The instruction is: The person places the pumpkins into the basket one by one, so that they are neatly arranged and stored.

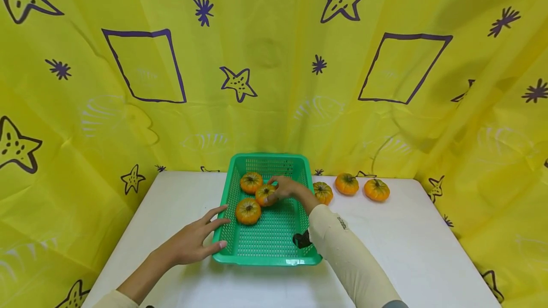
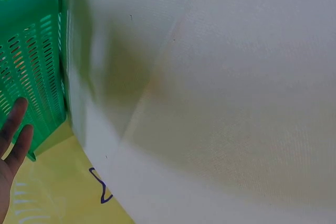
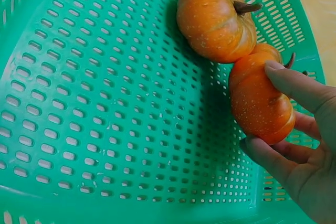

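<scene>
Well, right hand (image 1: pixel 284 187) round a squat, ribbed pumpkin (image 3: pixel 257 100), left hand (image 1: pixel 193 241) wide at a perforated plastic basket (image 1: pixel 257 260).

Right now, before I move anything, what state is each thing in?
Green basket: upright on the white table
Right hand: fingers gripping one pumpkin
Gripped pumpkin: inside the basket
Two other basket pumpkins: unheld, stems up
Three outside pumpkins: on the table, unheld
Left hand: fingers spread at the basket's left rim
</scene>
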Motion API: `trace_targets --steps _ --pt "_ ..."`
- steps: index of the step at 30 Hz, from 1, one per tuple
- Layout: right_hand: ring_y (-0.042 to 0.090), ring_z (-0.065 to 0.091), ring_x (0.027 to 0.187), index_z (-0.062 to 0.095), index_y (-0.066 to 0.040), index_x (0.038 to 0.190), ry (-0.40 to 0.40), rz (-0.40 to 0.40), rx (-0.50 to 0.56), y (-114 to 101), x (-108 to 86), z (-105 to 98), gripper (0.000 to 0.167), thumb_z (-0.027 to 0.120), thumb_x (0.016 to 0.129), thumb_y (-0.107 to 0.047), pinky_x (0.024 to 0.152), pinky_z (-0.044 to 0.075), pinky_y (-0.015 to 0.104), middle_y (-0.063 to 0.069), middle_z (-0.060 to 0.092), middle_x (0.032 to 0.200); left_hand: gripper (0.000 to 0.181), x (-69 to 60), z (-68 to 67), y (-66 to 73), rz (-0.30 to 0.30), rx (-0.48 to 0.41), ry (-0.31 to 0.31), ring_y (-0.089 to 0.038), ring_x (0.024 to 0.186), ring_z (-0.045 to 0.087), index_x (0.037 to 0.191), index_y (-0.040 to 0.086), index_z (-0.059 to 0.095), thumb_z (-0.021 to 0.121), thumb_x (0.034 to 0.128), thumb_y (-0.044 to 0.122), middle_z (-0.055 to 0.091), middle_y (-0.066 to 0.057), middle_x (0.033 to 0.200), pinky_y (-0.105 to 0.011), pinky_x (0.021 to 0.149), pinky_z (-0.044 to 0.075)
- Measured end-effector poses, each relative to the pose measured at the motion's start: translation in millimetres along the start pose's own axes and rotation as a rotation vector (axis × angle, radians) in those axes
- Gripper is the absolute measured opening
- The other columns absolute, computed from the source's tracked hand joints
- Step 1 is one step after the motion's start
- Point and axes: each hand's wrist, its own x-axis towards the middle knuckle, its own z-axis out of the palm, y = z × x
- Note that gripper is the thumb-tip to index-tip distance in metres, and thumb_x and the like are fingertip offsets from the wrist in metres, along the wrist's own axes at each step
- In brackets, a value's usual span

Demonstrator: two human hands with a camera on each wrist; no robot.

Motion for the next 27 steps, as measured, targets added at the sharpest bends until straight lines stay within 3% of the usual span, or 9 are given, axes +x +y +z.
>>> trace_targets --steps 8,17,27 --pt "0.040 0.051 0.130 0.053 -0.005 0.140 -0.029 -0.005 -0.003 1.7 1.7 4.1 0.062 0.080 0.086 -0.021 0.103 0.048 0.050 0.023 0.048 0.145 0.057 -0.6 0.3 0.4 0.005 -0.007 0.001 -0.034 0.125 0.060 0.144 0.018 0.052 0.055 0.0993 0.053 0.030 -0.004 0.163 -0.054 0.091 0.055" --pt "0.035 0.051 0.128 0.055 -0.008 0.140 -0.091 -0.001 0.016 2.6 1.8 7.2 0.063 0.083 0.084 -0.019 0.100 0.049 0.046 0.021 0.044 0.149 0.056 -0.8 1.2 -1.2 0.005 -0.004 0.004 -0.035 0.126 0.060 0.143 0.017 0.053 0.057 0.0992 0.051 0.029 -0.004 0.163 -0.054 0.092 0.054" --pt "0.031 0.060 0.116 0.052 -0.008 0.144 -0.154 -0.007 0.073 8.1 1.8 7.7 0.067 0.082 0.084 -0.016 0.096 0.053 0.044 0.020 0.057 0.133 0.055 0.2 1.1 -0.9 0.006 -0.002 0.003 -0.035 0.126 0.059 0.143 0.016 0.053 0.058 0.0990 0.049 0.030 -0.005 0.163 -0.055 0.093 0.054"
